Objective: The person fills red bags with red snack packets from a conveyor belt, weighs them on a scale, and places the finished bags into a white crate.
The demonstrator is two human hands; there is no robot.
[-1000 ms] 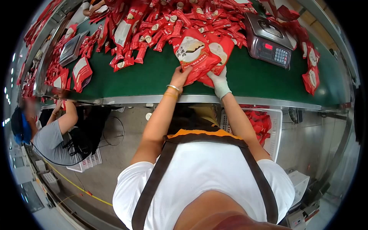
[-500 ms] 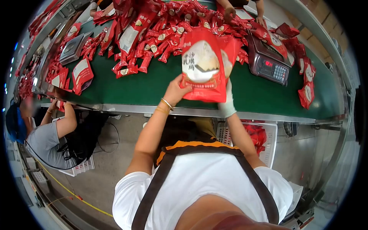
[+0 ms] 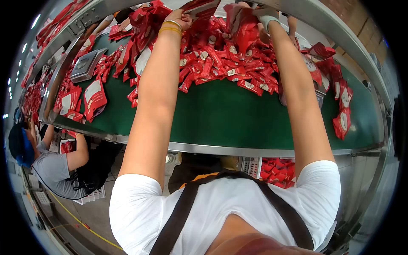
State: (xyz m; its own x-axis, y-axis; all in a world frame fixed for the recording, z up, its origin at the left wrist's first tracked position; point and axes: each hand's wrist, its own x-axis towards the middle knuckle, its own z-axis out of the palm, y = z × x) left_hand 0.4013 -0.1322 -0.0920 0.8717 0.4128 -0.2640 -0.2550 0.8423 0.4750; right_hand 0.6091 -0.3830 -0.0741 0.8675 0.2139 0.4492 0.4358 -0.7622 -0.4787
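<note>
Left hand [image 3: 183, 18]: grip closed on red pouch [image 3: 199, 7] | right hand [image 3: 260, 17]: gloved, grip closed on red packet [image 3: 242, 26] | both raised above green surface [image 3: 221, 119].

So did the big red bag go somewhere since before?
Yes. The big red bag, pinched by the left hand, went from the green belt's near edge up and across, over the pile of red packets.

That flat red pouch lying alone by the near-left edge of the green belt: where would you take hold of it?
Probably by its lower end. The red pouch lies flat, label up, with that end pointing toward the belt's metal edge, so fingers coming from the near side could slide under it and pinch. Other pouches crowd its left; the green belt to its right is bare.
</note>
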